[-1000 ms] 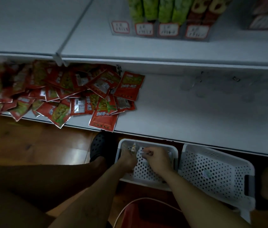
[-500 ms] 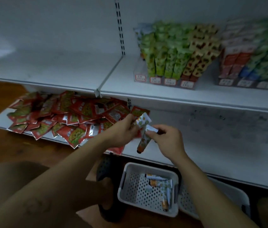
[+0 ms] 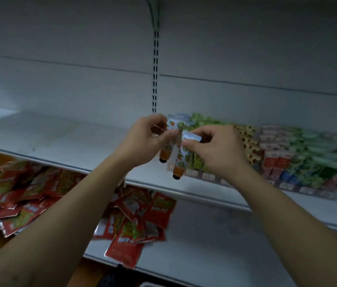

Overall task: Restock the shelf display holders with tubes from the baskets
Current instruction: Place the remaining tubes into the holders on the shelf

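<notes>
Tubes: two; white, printed with orange fruit and green leaves; black caps down
Left hand (image 3: 142, 139): fingers curled, pinching the left tube (image 3: 165, 152) near its top
Right hand (image 3: 211, 148): pinching the right tube (image 3: 181, 160) by its crimped end
Where: held before the white middle shelf (image 3: 60, 137), beside the filled display holders (image 3: 287, 162)
Below: heaped red sachets (image 3: 29, 195); dim light

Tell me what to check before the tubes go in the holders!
1. Left hand pinches first tube: ok.
2. Right hand pinches second tube: ok.
3. Both caps point down: ok.
4. Display holders close behind the hands on the shelf: ok.
5. Free slot for these tubes: cannot tell, hands and blur hide it.
6. Red packets lie on the lower shelf, out of the way: ok.
</notes>
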Available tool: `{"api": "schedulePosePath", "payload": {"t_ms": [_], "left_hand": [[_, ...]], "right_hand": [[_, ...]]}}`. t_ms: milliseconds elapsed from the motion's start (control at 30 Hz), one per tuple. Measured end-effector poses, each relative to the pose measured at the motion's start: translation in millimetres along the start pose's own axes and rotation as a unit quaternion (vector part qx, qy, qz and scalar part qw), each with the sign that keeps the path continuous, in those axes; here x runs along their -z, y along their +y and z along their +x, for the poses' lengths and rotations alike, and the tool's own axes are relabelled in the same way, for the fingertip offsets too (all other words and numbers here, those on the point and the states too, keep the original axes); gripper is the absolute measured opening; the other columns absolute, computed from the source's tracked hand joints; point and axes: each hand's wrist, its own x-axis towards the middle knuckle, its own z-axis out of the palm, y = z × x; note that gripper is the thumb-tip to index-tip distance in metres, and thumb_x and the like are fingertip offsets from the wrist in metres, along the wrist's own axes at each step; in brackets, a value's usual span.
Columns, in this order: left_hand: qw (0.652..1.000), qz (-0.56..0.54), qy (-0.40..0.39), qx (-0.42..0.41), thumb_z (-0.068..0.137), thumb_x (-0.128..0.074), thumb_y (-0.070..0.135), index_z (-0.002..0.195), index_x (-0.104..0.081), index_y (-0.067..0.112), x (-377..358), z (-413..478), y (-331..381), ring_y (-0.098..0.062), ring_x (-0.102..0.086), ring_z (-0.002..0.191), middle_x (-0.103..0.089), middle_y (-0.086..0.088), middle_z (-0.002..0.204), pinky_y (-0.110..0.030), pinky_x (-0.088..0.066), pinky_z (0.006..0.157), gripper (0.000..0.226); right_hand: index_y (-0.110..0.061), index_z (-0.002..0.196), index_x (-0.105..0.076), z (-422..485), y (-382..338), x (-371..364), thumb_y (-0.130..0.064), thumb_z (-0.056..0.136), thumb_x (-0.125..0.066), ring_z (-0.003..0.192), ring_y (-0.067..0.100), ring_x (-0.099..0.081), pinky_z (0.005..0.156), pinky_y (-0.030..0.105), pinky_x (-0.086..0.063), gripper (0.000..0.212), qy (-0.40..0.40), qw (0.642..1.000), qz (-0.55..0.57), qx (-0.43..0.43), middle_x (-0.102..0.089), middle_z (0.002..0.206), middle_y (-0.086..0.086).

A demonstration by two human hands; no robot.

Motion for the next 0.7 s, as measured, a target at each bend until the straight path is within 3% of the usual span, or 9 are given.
{"api": "schedulePosePath", "payload": {"t_ms": [167, 233, 433, 567, 700], "left_hand": [[0.999, -0.007, 0.027, -0.020, 0.083, -0.072, 0.020, 0.083, -0.056, 0.024, 12.9, 39.3, -11.1, -0.017, -0.069, 0.072, -0.066, 0.000, 0.084, -0.043, -0.058, 0.062, 0.017], [1.000, -0.004, 0.023, -0.009, 0.082, -0.074, 0.018, 0.082, -0.056, 0.018, 15.3, 53.9, -21.0, -0.020, -0.070, 0.070, -0.067, -0.001, 0.083, -0.045, -0.058, 0.060, 0.017], [0.997, 0.052, -0.047, 0.017, 0.078, -0.077, 0.024, 0.075, -0.057, 0.021, 12.7, 83.2, -67.6, -0.010, -0.068, 0.069, -0.067, 0.006, 0.082, -0.018, -0.049, 0.056, 0.020], [0.997, 0.028, -0.070, 0.026, 0.077, -0.078, 0.020, 0.077, -0.060, 0.017, 4.7, 101.0, -89.6, -0.005, -0.066, 0.064, -0.067, 0.006, 0.080, -0.022, -0.052, 0.060, 0.018], [0.997, -0.014, -0.070, 0.023, 0.077, -0.078, 0.015, 0.072, -0.057, 0.021, 4.7, 117.4, -95.7, 0.002, -0.060, 0.058, -0.065, 0.005, 0.083, -0.009, -0.045, 0.053, 0.022]], "right_hand": [[-0.022, 0.078, -0.073, 50.4, -23.4, 10.4, -0.031, 0.076, -0.078, 0.063, 0.005, -0.060, 0.054, 0.017, -0.043, 0.010, -0.011, 0.994, -0.109, 0.029, -0.066, 0.069, -0.010], [-0.022, 0.077, -0.073, 68.0, -27.0, 4.5, -0.031, 0.076, -0.078, 0.064, 0.008, -0.059, 0.055, 0.020, -0.044, 0.010, -0.012, 0.989, -0.143, 0.045, -0.066, 0.070, -0.009], [-0.020, 0.083, -0.070, 109.4, -24.3, -25.6, -0.028, 0.080, -0.075, 0.076, 0.015, -0.061, 0.066, 0.031, -0.051, 0.010, -0.084, 0.953, -0.280, 0.076, -0.067, 0.082, -0.003], [-0.024, 0.076, -0.064, 124.2, -16.2, -33.0, -0.032, 0.082, -0.071, 0.072, 0.016, -0.059, 0.060, 0.027, -0.042, 0.012, -0.103, 0.922, -0.365, 0.080, -0.065, 0.078, -0.003], [-0.028, 0.064, -0.055, 136.6, -17.5, -34.6, -0.032, 0.078, -0.074, 0.063, 0.010, -0.053, 0.050, 0.023, -0.034, 0.023, -0.117, 0.897, -0.421, 0.061, -0.058, 0.069, -0.008]]}}
